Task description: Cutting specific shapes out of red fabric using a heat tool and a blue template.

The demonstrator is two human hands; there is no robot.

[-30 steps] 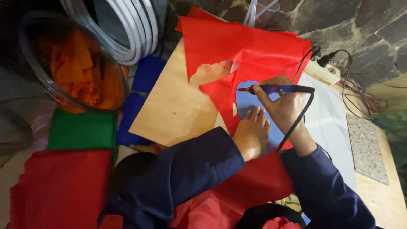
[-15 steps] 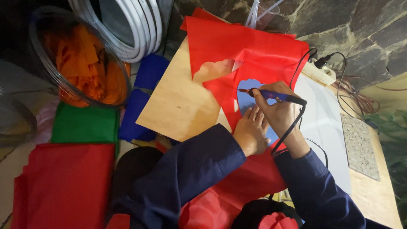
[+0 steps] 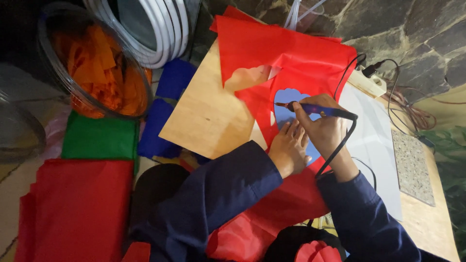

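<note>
The corded blue pen tool (image 3: 318,110) lay gripped in the right hand (image 3: 325,128), its tip on the red sheet (image 3: 291,63) over a wooden board (image 3: 204,116). The left hand (image 3: 290,148) pressed flat beside it, fingers spread narrowly, hiding the blue template (image 3: 286,97) partly.

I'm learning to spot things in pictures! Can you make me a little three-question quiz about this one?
1. True or false: the right hand holds a corded pen-shaped tool.
2. What does the left hand press on? A) red fabric sheet B) green fabric C) glass bowl
3. What colour are the scraps in the clear bowl?

Key: 1 true; 2 A; 3 orange.
</note>
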